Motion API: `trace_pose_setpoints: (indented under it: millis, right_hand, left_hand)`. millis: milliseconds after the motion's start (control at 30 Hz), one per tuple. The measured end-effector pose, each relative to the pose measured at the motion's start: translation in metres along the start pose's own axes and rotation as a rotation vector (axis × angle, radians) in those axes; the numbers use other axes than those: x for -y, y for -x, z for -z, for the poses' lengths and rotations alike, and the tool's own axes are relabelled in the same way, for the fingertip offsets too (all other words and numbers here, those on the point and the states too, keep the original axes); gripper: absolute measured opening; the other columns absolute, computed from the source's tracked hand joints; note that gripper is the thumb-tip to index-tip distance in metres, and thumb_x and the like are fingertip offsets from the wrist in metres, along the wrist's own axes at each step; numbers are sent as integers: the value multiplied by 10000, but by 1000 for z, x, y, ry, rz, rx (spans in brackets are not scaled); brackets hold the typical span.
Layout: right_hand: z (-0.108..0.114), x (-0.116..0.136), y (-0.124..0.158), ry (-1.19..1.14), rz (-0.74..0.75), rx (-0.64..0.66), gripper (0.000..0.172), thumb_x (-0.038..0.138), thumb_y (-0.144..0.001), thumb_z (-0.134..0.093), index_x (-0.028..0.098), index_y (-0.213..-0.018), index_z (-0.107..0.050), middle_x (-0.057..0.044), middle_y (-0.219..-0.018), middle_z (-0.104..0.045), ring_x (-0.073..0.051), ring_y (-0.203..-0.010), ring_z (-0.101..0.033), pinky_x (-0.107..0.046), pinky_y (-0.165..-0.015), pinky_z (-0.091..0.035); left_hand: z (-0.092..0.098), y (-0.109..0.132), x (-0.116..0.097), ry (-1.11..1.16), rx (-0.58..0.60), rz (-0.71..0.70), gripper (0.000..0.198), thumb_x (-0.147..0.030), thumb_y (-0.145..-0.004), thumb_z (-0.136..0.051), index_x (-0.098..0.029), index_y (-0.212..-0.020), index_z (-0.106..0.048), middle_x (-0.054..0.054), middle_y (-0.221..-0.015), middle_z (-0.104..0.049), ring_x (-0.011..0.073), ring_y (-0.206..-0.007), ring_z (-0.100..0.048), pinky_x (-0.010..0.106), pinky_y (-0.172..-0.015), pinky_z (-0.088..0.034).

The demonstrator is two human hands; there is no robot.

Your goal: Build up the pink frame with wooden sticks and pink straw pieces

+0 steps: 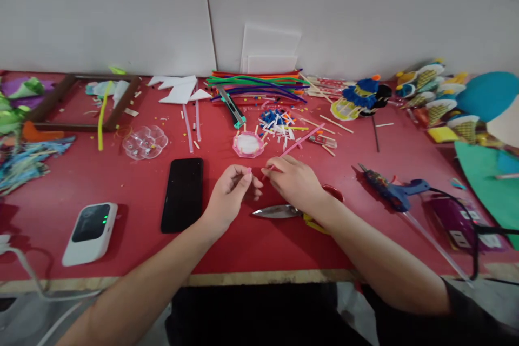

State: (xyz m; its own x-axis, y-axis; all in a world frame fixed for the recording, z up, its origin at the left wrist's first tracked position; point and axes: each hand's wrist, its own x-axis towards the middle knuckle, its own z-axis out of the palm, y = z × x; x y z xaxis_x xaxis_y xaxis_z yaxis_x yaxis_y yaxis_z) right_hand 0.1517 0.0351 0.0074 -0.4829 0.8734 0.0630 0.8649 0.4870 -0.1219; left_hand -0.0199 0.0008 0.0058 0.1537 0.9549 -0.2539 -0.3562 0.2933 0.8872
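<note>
My left hand point(233, 190) pinches a small pink piece point(249, 171) between thumb and forefinger. Close beside it, my right hand point(292, 179) is closed around a thin pink strip point(303, 139), which sticks out toward the back right. Just beyond both hands lies a pink ring-shaped craft piece point(248, 144) with a white middle and short sticks around its rim. Scissors point(279, 212) with yellow and red handles rest under my right wrist, their blades pointing left. A black phone point(182, 194) lies left of my left hand.
Cut scraps point(279, 124), pipe cleaners point(259, 85) and a box cutter point(232, 108) lie toward the back. A glue gun point(395, 189) with a cord sits at the right. A white hotspot device point(90, 233) and a brown frame point(52, 102) are at the left.
</note>
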Motion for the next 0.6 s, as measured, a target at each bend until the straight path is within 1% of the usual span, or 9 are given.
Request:
trace_pose_setpoints:
  millis: [67, 133, 233, 333, 467, 533, 600]
  right_hand:
    - [-5, -2, 0, 27, 35, -67, 262, 268, -990, -479, 167, -938, -716, -90, -1049, -718, -242, -950, -623, -342, -761, -482]
    - [-9, -4, 3, 52, 115, -158, 274, 241, -985, -487, 176, -863, -723, -80, -1056, -720, -241, -952, -607, -354, -779, -465]
    - [-12, -7, 6, 50, 252, -247, 244, 180, -949, -538, 184, -782, -715, -74, -1020, -721, -234, -980, -579, -352, -804, -440]
    - [-14, -12, 4, 15, 347, -271, 196, 131, -922, -557, 169, -799, -705, -74, -976, -722, -213, -957, -573, -337, -802, -431]
    - [-17, -19, -4, -49, 403, -290, 192, 113, -908, -541, 161, -790, -685, -60, -910, -729, -196, -876, -599, -325, -782, -449]
    - [-17, -21, -6, -78, 436, -326, 176, 115, -899, -540, 161, -806, -682, -63, -925, -737, -205, -906, -623, -334, -807, -471]
    - [-17, -21, -6, -104, 463, -387, 155, 129, -900, -538, 163, -859, -684, -71, -975, -744, -212, -975, -641, -348, -862, -486]
  left_hand:
    - [0, 0, -1, 6, -17, 5, 335, -414, -747, -782, -177, -814, -554, -26, -766, -677, 92, -637, -668, 223, -661, -567]
    - [0, 1, -1, 16, -36, 14, 351, -413, -715, -808, -178, -812, -565, -35, -788, -663, 97, -656, -681, 223, -666, -569]
    - [1, 1, 0, 28, -66, 29, 366, -416, -680, -833, -182, -806, -581, -54, -750, -624, 103, -675, -680, 218, -653, -572]
    - [1, 0, 1, 34, -85, 34, 345, -400, -673, -840, -174, -789, -606, -48, -732, -618, 94, -699, -646, 221, -673, -580]
    - [-2, -3, 1, 93, -111, 74, 355, -391, -647, -856, -165, -754, -605, -47, -700, -610, 80, -662, -593, 220, -662, -574]
    - [-2, -3, 1, 111, -118, 86, 361, -389, -639, -862, -161, -751, -605, -41, -695, -614, 80, -663, -588, 223, -675, -569]
    - [-2, -3, 1, 112, -120, 87, 364, -388, -637, -863, -158, -740, -601, -37, -681, -611, 80, -653, -579, 222, -675, -559]
